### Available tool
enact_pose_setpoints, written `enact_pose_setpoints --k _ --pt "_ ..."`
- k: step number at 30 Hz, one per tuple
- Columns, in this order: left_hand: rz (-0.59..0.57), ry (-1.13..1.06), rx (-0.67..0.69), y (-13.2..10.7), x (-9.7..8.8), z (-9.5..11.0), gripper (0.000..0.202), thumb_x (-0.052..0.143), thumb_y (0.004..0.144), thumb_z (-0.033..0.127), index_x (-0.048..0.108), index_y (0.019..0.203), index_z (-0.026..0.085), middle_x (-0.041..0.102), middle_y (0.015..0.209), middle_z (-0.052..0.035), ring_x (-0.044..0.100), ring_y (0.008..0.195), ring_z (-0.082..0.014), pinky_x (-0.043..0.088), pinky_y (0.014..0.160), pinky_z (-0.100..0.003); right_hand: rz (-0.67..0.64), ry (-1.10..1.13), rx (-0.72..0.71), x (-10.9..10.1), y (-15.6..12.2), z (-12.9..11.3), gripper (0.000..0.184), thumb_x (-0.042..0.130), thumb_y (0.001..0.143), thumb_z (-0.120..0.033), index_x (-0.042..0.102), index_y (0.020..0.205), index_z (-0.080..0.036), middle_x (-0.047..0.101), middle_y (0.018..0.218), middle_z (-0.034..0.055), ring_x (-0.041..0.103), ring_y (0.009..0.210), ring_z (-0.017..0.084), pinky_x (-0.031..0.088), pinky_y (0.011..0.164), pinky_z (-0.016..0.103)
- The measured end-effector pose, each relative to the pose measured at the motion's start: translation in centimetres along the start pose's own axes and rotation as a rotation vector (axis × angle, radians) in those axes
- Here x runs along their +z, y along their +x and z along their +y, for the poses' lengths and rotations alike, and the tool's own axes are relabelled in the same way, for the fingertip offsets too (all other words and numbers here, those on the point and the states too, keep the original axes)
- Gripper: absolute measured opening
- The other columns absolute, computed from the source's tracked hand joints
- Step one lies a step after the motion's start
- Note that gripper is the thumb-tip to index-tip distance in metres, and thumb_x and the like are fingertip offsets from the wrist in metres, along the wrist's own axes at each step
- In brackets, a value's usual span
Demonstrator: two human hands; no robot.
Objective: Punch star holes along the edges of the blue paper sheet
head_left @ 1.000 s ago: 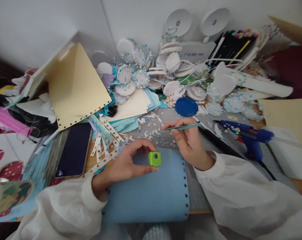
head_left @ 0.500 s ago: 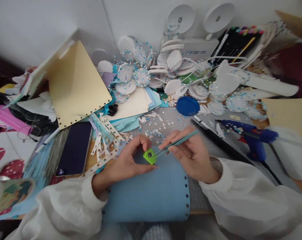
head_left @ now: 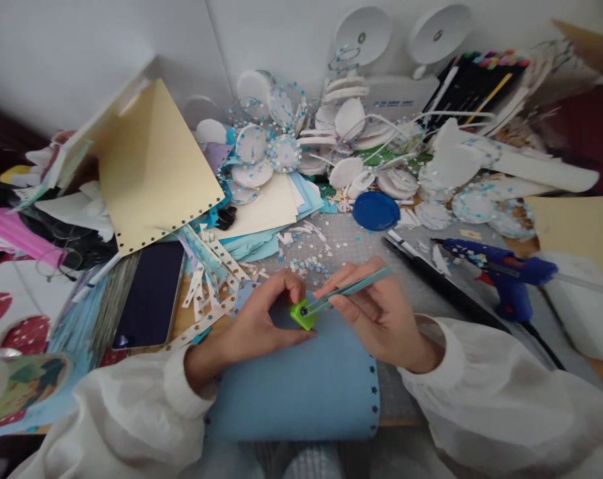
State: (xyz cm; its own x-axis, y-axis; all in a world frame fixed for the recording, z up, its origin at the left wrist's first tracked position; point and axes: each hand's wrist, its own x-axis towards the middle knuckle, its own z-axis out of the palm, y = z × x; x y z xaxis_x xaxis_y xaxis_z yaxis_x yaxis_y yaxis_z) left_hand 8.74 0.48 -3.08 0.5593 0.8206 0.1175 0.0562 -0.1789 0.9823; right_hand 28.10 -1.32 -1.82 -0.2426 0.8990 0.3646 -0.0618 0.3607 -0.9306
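My left hand (head_left: 266, 313) grips a small lime-green craft punch (head_left: 304, 315) between thumb and fingers, its round opening turned up. My right hand (head_left: 376, 313) is closed on light-blue tweezers (head_left: 356, 286), and their tips reach into the punch's opening. Whether the tips hold anything is too small to tell. Beneath both hands lies a blue sheet of paper (head_left: 291, 399) with star-shaped holes punched along its side edges. Tiny star cut-outs (head_left: 311, 266) are scattered on the grey mat just beyond my fingers.
A phone (head_left: 149, 293) and punched paper strips (head_left: 206, 293) lie to the left. A yellow punched sheet (head_left: 156, 173) leans behind them. Blue lid (head_left: 376, 211), black pen-like tool (head_left: 441, 283) and blue glue gun (head_left: 511, 273) are on the right. White discs with beaded wire (head_left: 284, 153) crowd the back.
The tweezer tips have moved slightly down and left, from the punch's edge into its opening. The punch has tilted and shifted a little right in my left hand.
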Motion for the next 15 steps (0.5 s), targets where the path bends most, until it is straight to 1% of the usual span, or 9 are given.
enact_pose_setpoints --k 4,9,15 --pt "0.000 0.041 0.021 -0.08 0.04 0.00 0.038 0.076 0.069 0.019 0.041 0.083 0.021 0.050 0.089 -0.0008 0.050 0.083 -0.0145 0.041 0.075 -0.027 0.016 -0.019 0.064 -0.02 0.04 -0.20 0.005 0.055 0.091 -0.021 0.054 0.094 -0.024 0.059 0.088 0.0035 0.064 0.081 0.015 0.057 0.067 0.029" --pt "0.000 0.052 0.033 -0.16 0.05 -0.03 0.037 0.076 0.069 0.018 0.041 0.083 0.021 0.050 0.090 -0.0008 0.050 0.083 -0.0145 0.042 0.075 -0.027 0.019 0.070 0.159 -0.05 0.27 -0.09 0.004 0.057 0.090 -0.022 0.053 0.091 -0.022 0.062 0.084 0.0019 0.062 0.070 0.012 0.056 0.063 0.027" --pt "-0.010 0.069 0.044 -0.21 0.03 -0.08 0.037 0.075 0.070 0.018 0.041 0.084 0.021 0.051 0.091 -0.0018 0.051 0.085 -0.0152 0.042 0.076 -0.028 0.046 0.129 0.173 -0.10 0.53 0.26 0.007 0.059 0.090 -0.025 0.052 0.088 -0.023 0.064 0.075 -0.0001 0.061 0.064 0.013 0.055 0.058 0.027"
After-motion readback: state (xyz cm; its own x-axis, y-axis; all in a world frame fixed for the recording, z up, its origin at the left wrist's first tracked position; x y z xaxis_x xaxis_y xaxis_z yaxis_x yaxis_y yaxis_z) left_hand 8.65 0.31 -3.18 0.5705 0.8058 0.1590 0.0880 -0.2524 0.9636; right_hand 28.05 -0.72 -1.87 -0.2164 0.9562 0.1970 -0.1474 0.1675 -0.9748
